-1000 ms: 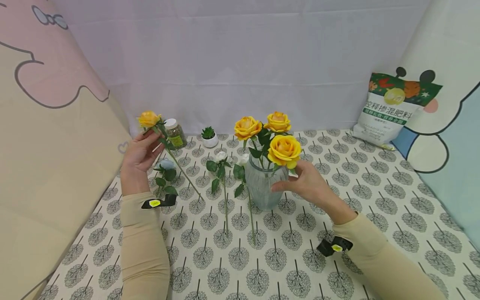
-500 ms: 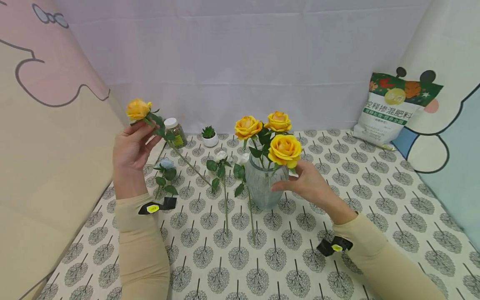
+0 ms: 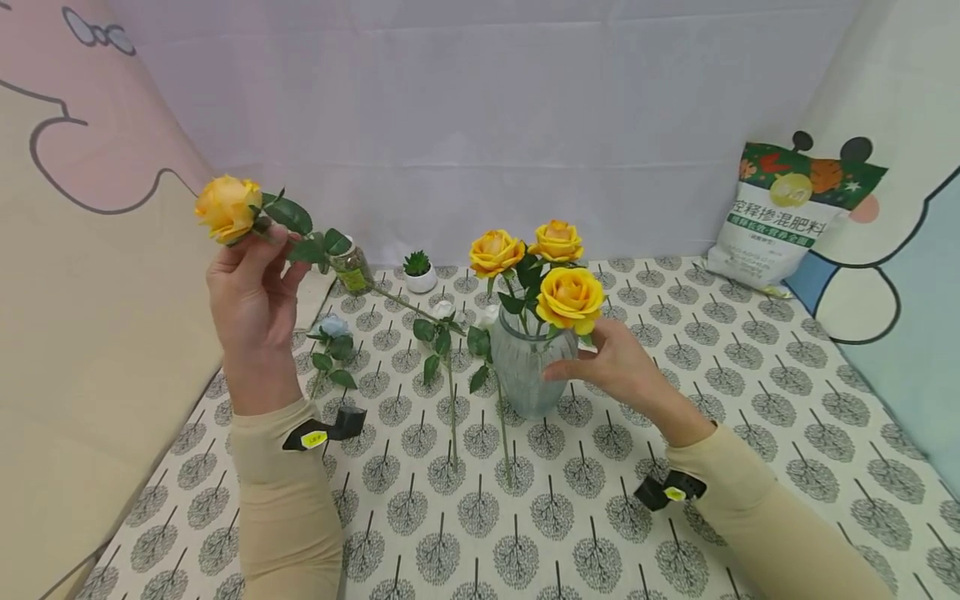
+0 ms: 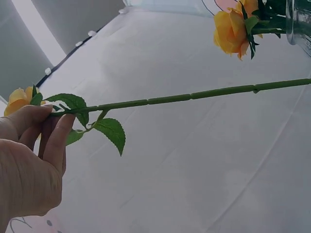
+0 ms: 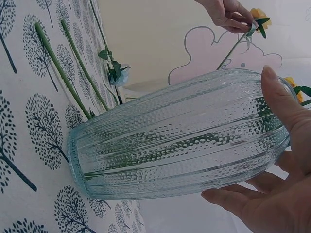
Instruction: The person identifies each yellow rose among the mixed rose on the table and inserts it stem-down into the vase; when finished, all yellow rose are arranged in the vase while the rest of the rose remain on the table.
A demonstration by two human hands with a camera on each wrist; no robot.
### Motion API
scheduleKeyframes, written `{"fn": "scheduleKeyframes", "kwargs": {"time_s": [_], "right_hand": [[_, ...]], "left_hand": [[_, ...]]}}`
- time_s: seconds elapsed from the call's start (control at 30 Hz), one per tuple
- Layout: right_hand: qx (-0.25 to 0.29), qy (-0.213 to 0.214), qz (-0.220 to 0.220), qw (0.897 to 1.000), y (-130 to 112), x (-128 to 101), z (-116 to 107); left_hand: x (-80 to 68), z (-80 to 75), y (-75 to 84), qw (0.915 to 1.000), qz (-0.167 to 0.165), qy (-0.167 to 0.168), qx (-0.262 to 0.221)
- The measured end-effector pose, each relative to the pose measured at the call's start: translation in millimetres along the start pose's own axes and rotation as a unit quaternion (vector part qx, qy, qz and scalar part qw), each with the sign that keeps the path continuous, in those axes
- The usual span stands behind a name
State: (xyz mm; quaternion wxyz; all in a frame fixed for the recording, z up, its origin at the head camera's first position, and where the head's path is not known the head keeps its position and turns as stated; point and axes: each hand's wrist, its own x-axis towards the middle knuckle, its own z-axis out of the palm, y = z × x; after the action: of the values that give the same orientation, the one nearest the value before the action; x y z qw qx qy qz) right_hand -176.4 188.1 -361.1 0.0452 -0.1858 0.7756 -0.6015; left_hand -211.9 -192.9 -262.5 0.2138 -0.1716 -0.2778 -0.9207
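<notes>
Above the tabletop (image 3: 675, 333) | left hand (image 3: 251, 296) pinches a yellow rose (image 3: 227, 208) aloft | right hand (image 3: 611, 362) cups the glass vase (image 3: 525, 371) | step: likely carrying stem over | next: tip stem end into the mouth

A yellow rose (image 4: 19, 98) is being pinched just below its bloom by the left hand (image 4: 30, 165). Its long green stem (image 4: 194, 95) is being held out towards a second rose (image 4: 232, 30) beside a glass vase (image 4: 300, 23).
</notes>
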Motion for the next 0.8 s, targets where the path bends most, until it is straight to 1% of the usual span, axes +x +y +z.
{"fn": "scheduleKeyframes", "kwargs": {"time_s": [0.13, 0.27, 0.37, 0.5, 0.57, 0.67, 0.8], "right_hand": [[0.003, -0.001, -0.002, 1.000, -1, 0, 1], [0.001, 0.000, -0.001, 1.000, -1, 0, 1], [0.006, 0.001, 0.000, 1.000, -2, 0, 1], [0.014, 0.001, 0.003, 1.000, -3, 0, 0], [0.018, 0.000, 0.003, 1.000, -3, 0, 1], [0.021, -0.001, 0.003, 1.000, -3, 0, 1], [0.023, -0.003, 0.000, 1.000, -3, 0, 1]], "left_hand": [[-5.0, 5.1, 6.6, 0.9990, -0.001, 0.007, -0.043], [-7.6, 11.0, 9.2, 0.9961, 0.020, 0.017, -0.085], [-9.7, 16.8, 8.3, 0.9930, 0.040, 0.016, -0.110], [-14.2, 24.0, 6.2, 0.9911, 0.061, 0.020, -0.117], [-17.1, 26.9, 4.6, 0.9907, 0.064, 0.019, -0.119], [-21.9, 31.7, 1.1, 0.9909, 0.061, 0.010, -0.120], [-30.1, 38.2, -5.5, 0.9920, 0.040, -0.003, -0.119]]}}
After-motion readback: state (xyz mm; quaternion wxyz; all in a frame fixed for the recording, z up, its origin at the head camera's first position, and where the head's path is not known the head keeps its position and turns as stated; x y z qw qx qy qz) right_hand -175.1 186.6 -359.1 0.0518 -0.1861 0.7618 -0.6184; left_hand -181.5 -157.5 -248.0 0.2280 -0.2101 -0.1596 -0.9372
